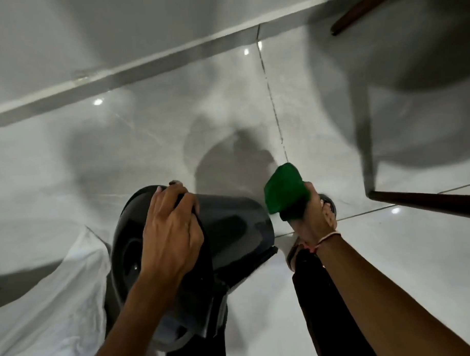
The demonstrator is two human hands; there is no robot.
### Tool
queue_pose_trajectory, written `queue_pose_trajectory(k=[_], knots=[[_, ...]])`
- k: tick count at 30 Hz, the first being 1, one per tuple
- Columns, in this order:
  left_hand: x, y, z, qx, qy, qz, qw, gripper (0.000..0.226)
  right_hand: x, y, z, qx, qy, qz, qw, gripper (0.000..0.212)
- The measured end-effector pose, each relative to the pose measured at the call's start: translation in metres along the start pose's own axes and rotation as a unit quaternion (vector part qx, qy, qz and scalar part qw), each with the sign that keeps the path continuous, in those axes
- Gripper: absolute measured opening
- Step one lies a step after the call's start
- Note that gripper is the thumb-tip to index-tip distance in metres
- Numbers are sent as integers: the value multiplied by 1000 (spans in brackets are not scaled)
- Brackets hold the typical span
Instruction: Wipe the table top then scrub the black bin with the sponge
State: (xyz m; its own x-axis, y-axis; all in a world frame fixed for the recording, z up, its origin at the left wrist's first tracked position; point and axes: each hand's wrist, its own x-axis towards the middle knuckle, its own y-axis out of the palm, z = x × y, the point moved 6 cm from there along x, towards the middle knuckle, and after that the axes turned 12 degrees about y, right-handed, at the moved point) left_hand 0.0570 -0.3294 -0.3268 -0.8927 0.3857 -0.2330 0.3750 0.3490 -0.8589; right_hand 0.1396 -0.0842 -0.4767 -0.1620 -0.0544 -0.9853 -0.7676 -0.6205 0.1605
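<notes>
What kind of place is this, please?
Probably a room in a home: glossy pale floor tiles, a skirting board along the wall, dark wooden furniture legs, and a black bin being cleaned on the floor.

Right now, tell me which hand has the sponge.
The right hand: it grips the green sponge; the left hand holds the black bin's rim.

bin (230,220): smooth black plastic, kinda glossy
sponge (283,188): green, looking rough and matt
floor (147,143): polished tiles, reflecting lights
cloth (46,304): white fabric, wrinkling, matt
chair leg (426,201): dark wood
</notes>
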Motion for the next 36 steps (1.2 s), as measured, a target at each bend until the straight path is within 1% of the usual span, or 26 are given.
queue_pose_trajectory(k=[1, 2, 3, 5, 7, 9, 11, 13, 15, 17, 20, 22, 23, 25, 27, 29, 31, 33, 34, 35, 36], knots=[[14, 2, 3, 0, 10, 10, 1000, 25, -12, 8, 12, 65, 12, 44, 997, 34], [30, 5, 3, 0, 26, 21, 999, 25, -25, 19, 26, 109, 15, 78, 991, 46], [46, 7, 1, 3, 44, 38, 998, 25, -42, 31, 40, 138, 17, 112, 984, 57], [80, 8, -8, 27, 80, 61, 995, 26, -73, 58, 69, 176, 15, 193, 965, 68], [110, 3, -18, 36, 82, 68, 994, 27, -107, 86, 91, 177, 13, 274, 945, 82], [137, -6, -27, 39, 68, 95, 992, 30, -138, 112, 105, 165, 16, 349, 922, 92], [165, -20, -41, 47, 64, 102, 992, 32, -165, 130, 116, 152, 12, 390, 908, 93], [191, -32, -56, 49, 45, 85, 994, 30, -181, 141, 121, 150, 12, 418, 896, 88], [218, -42, -66, 59, -4, 61, 996, 32, -189, 143, 124, 150, 20, 424, 893, 86], [245, -43, -75, 79, -45, 46, 995, 27, -193, 141, 125, 155, 23, 427, 891, 87], [270, -39, -75, 51, -128, 12, 990, 32, -194, 134, 130, 171, 9, 415, 894, 88], [280, -35, -70, 43, -151, -11, 988, 32, -196, 129, 133, 178, 0, 413, 893, 88], [283, -35, -68, 51, -149, -16, 987, 32, -199, 127, 136, 183, -2, 410, 894, 88], [284, -37, -62, 74, -114, -25, 990, 30, -204, 124, 140, 185, -9, 400, 898, 86], [278, -40, -65, 74, -59, -38, 995, 32, -212, 120, 146, 183, -20, 378, 907, 81], [263, -46, -78, 76, -6, -49, 996, 46, -226, 116, 157, 195, -34, 353, 914, 77], [242, -55, -105, 106, 52, -41, 992, 63, -244, 109, 170, 219, -66, 325, 918, 68], [219, -74, -145, 147, 113, -49, 981, 69, -277, 96, 196, 201, -146, 297, 922, 55], [208, -84, -163, 161, 131, -57, 977, 72, -294, 88, 211, 180, -200, 283, 921, 54], [198, -99, -184, 181, 143, -70, 971, 75, -319, 80, 229, 161, -252, 266, 916, 58], [189, -107, -200, 195, 153, -75, 966, 77, -338, 70, 246, 132, -316, 228, 911, 60]])
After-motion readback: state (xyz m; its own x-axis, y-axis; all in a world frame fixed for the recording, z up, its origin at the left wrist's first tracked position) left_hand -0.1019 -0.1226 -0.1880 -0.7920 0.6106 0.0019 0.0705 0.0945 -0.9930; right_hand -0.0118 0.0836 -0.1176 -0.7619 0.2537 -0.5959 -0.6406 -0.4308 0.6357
